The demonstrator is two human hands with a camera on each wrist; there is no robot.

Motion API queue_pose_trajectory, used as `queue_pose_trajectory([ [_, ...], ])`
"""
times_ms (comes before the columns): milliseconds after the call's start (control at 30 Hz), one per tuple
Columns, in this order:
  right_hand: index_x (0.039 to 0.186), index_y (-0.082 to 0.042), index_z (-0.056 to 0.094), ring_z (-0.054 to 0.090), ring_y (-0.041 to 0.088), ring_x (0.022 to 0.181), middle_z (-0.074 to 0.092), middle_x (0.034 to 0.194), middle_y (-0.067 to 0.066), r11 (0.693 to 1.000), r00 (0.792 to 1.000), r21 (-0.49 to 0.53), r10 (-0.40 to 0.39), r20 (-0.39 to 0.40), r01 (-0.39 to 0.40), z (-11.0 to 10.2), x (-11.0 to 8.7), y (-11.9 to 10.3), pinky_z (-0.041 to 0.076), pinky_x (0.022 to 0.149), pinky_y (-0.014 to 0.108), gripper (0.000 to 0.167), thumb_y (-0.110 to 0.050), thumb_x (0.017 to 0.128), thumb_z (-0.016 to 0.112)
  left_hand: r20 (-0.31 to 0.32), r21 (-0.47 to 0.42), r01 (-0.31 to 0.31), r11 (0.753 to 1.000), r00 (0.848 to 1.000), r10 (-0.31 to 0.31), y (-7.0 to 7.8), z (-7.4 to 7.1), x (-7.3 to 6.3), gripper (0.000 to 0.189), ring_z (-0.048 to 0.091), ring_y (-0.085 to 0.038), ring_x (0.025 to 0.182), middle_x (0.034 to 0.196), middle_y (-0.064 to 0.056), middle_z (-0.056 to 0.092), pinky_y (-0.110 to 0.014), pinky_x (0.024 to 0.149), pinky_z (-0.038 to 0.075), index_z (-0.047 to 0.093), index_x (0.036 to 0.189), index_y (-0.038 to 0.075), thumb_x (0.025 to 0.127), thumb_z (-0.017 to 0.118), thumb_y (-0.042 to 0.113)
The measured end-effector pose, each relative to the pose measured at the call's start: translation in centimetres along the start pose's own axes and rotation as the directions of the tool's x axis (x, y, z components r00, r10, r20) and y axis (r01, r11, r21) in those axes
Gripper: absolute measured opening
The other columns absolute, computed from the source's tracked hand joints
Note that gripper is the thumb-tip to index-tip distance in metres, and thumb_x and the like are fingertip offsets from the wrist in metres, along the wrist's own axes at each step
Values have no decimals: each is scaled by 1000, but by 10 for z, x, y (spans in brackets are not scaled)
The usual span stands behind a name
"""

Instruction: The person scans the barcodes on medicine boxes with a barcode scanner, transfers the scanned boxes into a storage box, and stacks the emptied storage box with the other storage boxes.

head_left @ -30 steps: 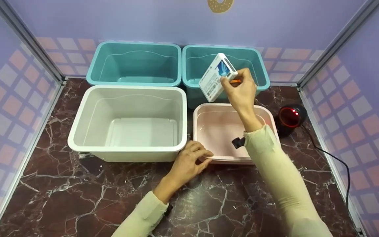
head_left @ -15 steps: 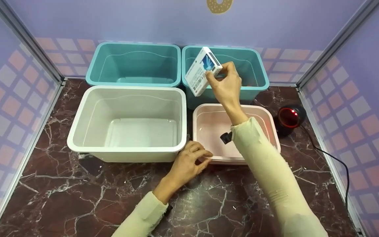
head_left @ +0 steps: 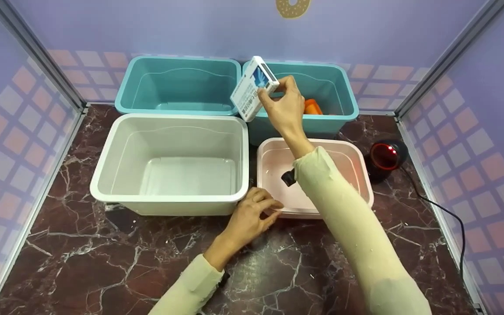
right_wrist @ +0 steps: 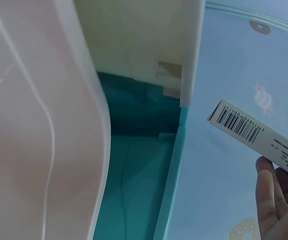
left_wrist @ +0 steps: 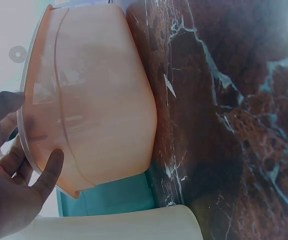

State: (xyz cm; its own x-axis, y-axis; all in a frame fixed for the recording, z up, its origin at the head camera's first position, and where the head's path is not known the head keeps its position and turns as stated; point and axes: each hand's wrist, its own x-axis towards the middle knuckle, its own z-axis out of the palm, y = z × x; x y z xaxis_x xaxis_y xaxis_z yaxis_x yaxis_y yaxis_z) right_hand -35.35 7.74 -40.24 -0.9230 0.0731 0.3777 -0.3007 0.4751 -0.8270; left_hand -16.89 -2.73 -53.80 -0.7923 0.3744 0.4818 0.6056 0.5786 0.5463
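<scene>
My right hand (head_left: 288, 105) pinches a flat white medicine box (head_left: 248, 96) with a blue picture and printed text. The box is tilted in the air, overlapping the gap between the two teal bins in the head view. In the right wrist view, its narrow side shows a barcode (right_wrist: 240, 124). My left hand (head_left: 252, 214) holds the near left corner of the pink bin (head_left: 278, 192). In the left wrist view, its fingers (left_wrist: 51, 172) lie on both sides of the pink rim.
Two teal bins, left (head_left: 177, 83) and right (head_left: 335, 87), stand at the back; the right one has an orange object (head_left: 312, 107) inside. A white bin (head_left: 169, 198) stands front left. A black device with red lights (head_left: 385, 156) and a cable (head_left: 446, 210) sits to the right.
My right hand has carried the medicine box left and slightly farther back. More of the orange object in the right teal bin now shows. The left hand has stayed on the pink rim.
</scene>
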Motion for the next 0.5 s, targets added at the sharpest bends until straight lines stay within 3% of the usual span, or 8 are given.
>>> queue_pose_trajectory([
  [500, 105, -14, 54, 66, 13, 82, 65, 108, 2, 996, 995, -22, 93, 45, -92, 26, 11, -9, 49, 73, 24, 33, -39, 90, 71, -11, -7, -11, 1000, 1000, 11, 0, 0, 0, 12, 57, -19, 102, 95, 1, 64, -31, 93, 51, 76, 97, 17, 87, 76, 23],
])
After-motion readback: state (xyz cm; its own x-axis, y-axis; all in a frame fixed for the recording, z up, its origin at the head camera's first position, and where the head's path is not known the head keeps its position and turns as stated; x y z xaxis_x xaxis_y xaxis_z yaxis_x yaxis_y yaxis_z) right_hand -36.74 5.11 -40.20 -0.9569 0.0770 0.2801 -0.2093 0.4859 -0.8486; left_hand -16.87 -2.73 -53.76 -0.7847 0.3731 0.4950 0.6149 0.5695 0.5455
